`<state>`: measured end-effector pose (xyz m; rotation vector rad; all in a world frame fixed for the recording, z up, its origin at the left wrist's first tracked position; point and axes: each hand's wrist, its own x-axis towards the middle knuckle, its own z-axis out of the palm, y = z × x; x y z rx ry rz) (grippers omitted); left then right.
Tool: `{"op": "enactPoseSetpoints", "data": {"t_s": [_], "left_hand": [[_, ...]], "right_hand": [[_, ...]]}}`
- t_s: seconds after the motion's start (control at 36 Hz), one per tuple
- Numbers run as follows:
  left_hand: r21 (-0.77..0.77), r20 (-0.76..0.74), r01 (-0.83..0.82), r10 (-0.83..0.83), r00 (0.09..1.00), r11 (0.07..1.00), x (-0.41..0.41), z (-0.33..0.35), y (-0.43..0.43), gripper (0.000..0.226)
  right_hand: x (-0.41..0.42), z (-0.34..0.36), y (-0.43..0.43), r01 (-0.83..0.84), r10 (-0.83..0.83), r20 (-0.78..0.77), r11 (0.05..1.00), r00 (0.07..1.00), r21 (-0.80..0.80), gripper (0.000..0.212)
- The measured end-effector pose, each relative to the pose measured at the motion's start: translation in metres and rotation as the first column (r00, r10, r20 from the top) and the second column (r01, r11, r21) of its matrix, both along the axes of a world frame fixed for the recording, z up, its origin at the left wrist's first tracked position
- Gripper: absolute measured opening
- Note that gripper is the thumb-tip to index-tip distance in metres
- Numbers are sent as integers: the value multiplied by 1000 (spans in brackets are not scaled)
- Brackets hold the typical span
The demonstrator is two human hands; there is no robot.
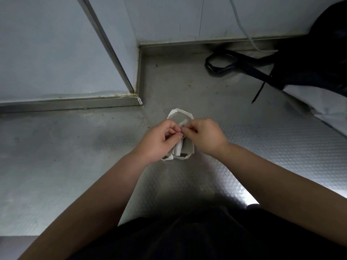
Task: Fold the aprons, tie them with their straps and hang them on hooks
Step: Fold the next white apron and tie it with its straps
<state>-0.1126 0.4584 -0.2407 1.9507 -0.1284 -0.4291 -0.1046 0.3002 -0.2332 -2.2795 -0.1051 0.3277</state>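
A small folded grey apron bundle [188, 147] with white straps lies on the steel counter [75, 156] in the middle of the view. A white strap loop [180, 112] sticks out beyond it. My left hand [159, 141] and my right hand [204, 136] meet above the bundle, and each pinches a white strap end between thumb and fingers. Much of the bundle is hidden under my hands.
A dark apron [315, 53] with black straps [225, 62] lies heaped at the back right on top of a white apron [319, 102]. Wall panels rise behind the counter, with a boxed corner [137, 94] jutting in at the left. A white cable [244, 29] hangs down the wall.
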Motion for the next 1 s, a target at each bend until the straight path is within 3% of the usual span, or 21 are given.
{"op": "enactPoseSetpoints", "data": {"t_s": [0.11, 0.22, 0.31, 0.36, 0.44, 0.5, 0.56, 0.64, 0.75, 0.83, 0.86, 0.92, 0.94, 1.0], "left_hand": [[-2, 22, -15, 15, 1000, 1000, 0, -3, 3, 23], [-26, 73, -22, 24, 997, 999, 1, -5, 3, 21], [-36, 87, -99, 102, 991, 994, -3, -8, 2, 12], [-32, 91, -184, 186, 978, 982, -6, -10, 1, 15], [23, 163, -222, 216, 963, 975, -9, -11, -2, 24], [69, 260, -205, 181, 948, 976, -12, -13, -4, 22], [115, 372, -174, 120, 921, 978, -16, -16, -4, 4], [165, 475, -199, 99, 874, 966, -22, -22, -5, 31], [128, 472, -304, 211, 856, 944, -22, -19, -10, 17], [175, 449, -272, 169, 877, 946, -16, -13, -10, 11], [197, 424, -228, 127, 897, 953, -15, -11, -7, 9], [262, 355, -144, 44, 934, 954, -10, -10, 5, 8], [283, 303, -127, 37, 952, 951, -8, -10, 13, 8], [268, 214, -122, 65, 975, 956, -10, -9, 21, 10]], "right_hand": [[0, 14, -2, -277, 283, 8, 944, 959, -179, 27], [1, 15, 2, -311, 337, 51, 909, 940, -278, 28], [-4, 12, 3, -205, 214, 55, 968, 975, -141, 21], [-4, 11, 4, -105, 112, -112, 993, 987, 60, 25], [2, 13, 4, 61, 59, -390, 955, 919, 289, 33], [7, 15, 2, 115, 55, -480, 941, 875, 319, 34], [10, 15, 1, 157, 26, -517, 939, 855, 306, 36], [10, 10, 4, 167, -9, -502, 948, 865, 272, 33], [7, 8, 5, 202, -12, -514, 927, 858, 317, 36], [4, 13, 2, 188, 9, -479, 913, 878, 361, 24], [3, 14, -2, 105, 26, -402, 948, 915, 300, 22], [3, 9, -15, -83, 82, -167, 997, 983, -1, 22], [4, 6, -19, -121, 113, -61, 981, 992, -150, 22], [1, 2, -21, -147, 159, 27, 956, 987, -252, 21]]}}
